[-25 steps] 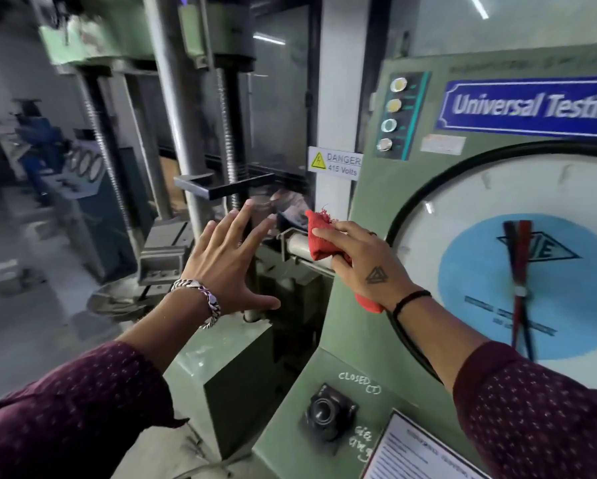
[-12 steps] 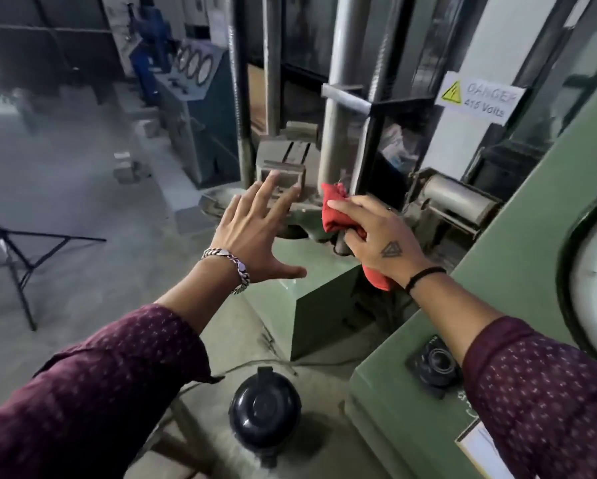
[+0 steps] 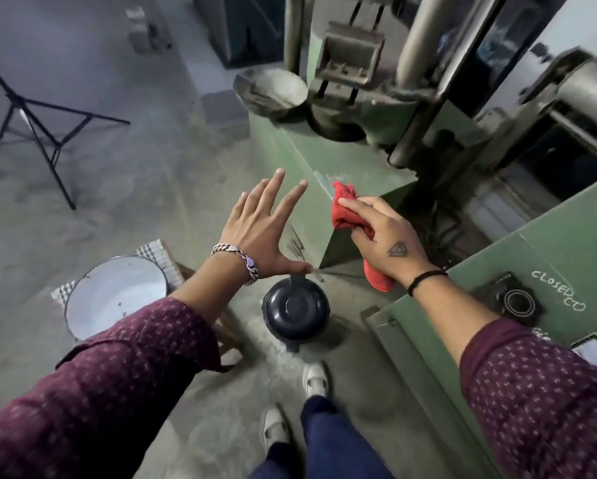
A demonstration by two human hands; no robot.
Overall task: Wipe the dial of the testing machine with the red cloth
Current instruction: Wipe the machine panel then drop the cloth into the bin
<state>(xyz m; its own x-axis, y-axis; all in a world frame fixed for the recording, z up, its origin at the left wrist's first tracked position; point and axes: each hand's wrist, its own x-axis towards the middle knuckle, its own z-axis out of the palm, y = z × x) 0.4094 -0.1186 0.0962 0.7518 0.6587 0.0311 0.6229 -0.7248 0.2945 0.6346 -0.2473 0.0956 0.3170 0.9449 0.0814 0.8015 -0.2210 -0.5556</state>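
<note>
My right hand (image 3: 380, 236) grips the red cloth (image 3: 347, 212), which bunches out past my fingers and hangs below my wrist. The hand hovers in the air in front of the green base block (image 3: 342, 160) of the testing machine. My left hand (image 3: 262, 229) is spread flat with fingers apart, holding nothing, just left of the cloth. The green control cabinet (image 3: 566, 243) of the machine is at the right, with a black knob (image 3: 516, 300) on it. The dial is out of view.
A black round container (image 3: 295, 314) stands on the concrete floor below my hands. A white basin (image 3: 115, 299) rests on a wooden stool at the left. A black tripod stand (image 3: 37, 115) is at far left. My feet (image 3: 314, 378) are near the cabinet.
The view has swung down and left from the dial to the floor. Both hands kept their pose, the right still gripping the red cloth, and now hang over the machine base.
</note>
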